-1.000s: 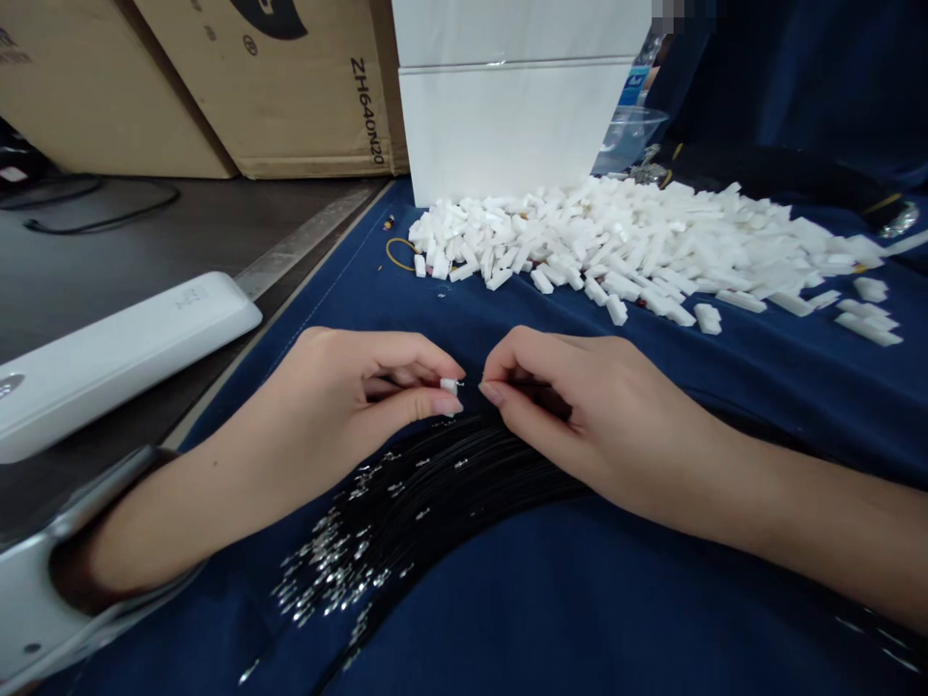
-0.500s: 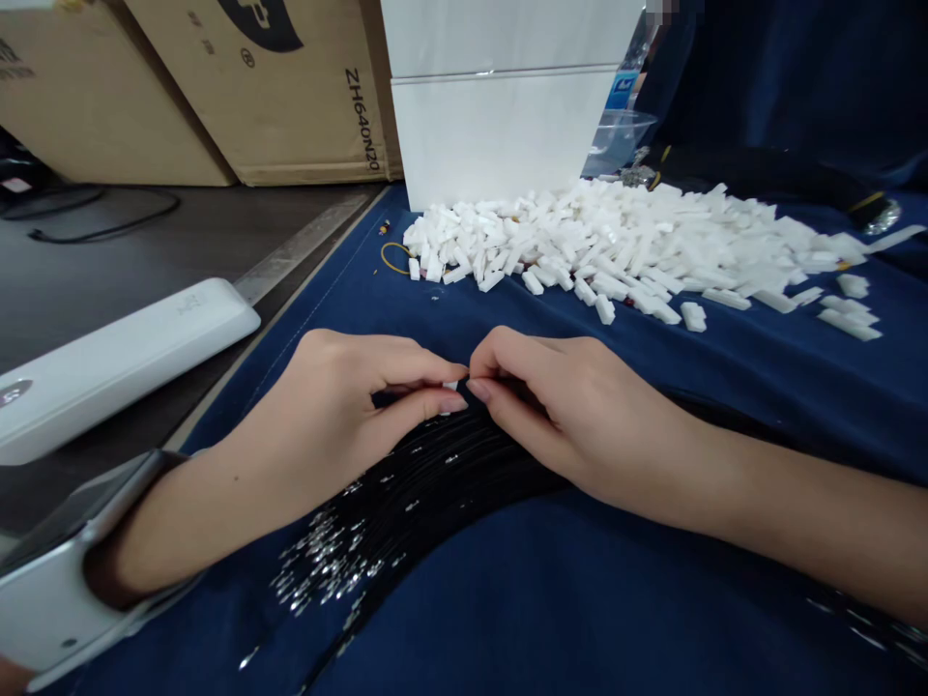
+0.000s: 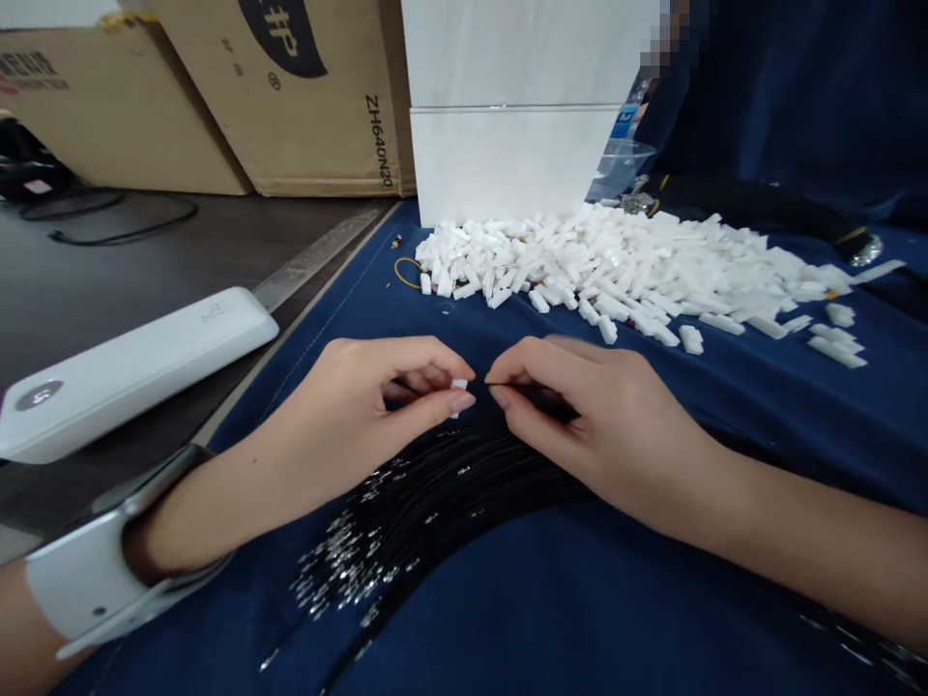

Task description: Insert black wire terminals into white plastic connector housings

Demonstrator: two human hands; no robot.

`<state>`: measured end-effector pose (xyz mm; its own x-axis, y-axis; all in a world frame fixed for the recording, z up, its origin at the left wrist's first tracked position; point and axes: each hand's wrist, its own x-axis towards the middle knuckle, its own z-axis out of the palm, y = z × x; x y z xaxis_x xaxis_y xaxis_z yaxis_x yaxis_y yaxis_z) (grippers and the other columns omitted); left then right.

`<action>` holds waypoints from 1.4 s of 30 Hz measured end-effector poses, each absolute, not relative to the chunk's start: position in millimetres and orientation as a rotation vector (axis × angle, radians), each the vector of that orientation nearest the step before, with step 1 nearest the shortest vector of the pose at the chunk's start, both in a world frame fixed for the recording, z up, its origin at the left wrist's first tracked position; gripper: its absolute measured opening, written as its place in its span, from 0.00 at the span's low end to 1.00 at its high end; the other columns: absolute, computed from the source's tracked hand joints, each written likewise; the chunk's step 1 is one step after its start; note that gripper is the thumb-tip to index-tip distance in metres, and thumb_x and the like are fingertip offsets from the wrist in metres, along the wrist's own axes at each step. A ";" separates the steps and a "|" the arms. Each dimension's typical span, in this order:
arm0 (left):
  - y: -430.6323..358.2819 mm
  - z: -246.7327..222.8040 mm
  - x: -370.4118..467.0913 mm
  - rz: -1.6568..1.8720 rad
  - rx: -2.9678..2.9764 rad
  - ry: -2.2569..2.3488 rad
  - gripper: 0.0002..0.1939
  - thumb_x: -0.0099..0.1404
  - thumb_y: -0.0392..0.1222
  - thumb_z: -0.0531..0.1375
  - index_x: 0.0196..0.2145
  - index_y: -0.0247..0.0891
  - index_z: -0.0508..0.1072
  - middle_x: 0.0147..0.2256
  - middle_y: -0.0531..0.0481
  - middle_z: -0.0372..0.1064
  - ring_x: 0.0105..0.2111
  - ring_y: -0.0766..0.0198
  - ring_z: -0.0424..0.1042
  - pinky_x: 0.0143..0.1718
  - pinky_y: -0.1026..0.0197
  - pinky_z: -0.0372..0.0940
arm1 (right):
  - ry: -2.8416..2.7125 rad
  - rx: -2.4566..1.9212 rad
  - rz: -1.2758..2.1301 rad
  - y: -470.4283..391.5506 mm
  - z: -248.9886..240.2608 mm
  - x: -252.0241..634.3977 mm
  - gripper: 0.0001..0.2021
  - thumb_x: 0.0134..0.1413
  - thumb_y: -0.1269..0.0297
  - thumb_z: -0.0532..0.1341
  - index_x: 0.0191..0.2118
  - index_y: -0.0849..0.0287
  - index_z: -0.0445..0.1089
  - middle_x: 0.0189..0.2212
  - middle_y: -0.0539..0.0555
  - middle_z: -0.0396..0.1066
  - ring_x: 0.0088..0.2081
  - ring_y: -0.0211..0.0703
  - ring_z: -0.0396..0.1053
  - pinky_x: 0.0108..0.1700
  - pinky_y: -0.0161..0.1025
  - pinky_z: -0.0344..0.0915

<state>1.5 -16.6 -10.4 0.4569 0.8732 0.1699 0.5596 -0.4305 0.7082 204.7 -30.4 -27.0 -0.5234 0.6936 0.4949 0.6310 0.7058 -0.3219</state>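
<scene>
Between the thumb and forefinger of my left hand is a small white foam piece, partly covered by the fingers. My right hand faces it across a narrow gap, its thumb and forefinger pinched together at the tips; whatever they hold is too small to make out. Under both hands lies a bundle of black cords with shiny silver ends fanned out at the lower left. Beyond the hands spreads a heap of white foam pieces.
A blue cloth covers the table. At the left lie a white oblong device and a clear ruler. Cardboard boxes, a white box and a clear plastic tub stand at the back. A yellow loop lies by the heap.
My hands have drawn slightly apart, opening a gap between the fingertips. More of the white foam piece shows in my left hand. The whole view has shifted a little.
</scene>
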 end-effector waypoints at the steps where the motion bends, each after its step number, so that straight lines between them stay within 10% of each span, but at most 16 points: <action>1: -15.2 -11.1 0.4 0.749 2.116 1.211 0.04 0.62 0.38 0.63 0.36 0.41 0.77 0.31 0.58 0.79 0.29 0.70 0.76 0.32 0.73 0.70 | -2.290 -0.964 0.024 -31.5 -26.8 205.2 0.05 0.61 0.75 0.56 0.38 0.61 0.68 0.32 0.52 0.69 0.34 0.40 0.66 0.37 0.37 0.62; 42: -20.4 -11.6 -3.7 0.692 1.813 1.102 0.04 0.61 0.37 0.64 0.32 0.45 0.79 0.30 0.62 0.79 0.30 0.73 0.77 0.33 0.79 0.70 | -2.124 -1.070 0.258 -50.5 -33.1 200.1 0.11 0.54 0.81 0.54 0.34 0.56 0.56 0.34 0.47 0.69 0.32 0.33 0.69 0.25 0.28 0.58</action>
<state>-3.7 -20.4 -11.6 0.4515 0.8921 0.0169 0.4026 -0.2206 0.8884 200.1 -50.5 -33.1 -0.3851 0.7615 0.5213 0.6146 0.6330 -0.4707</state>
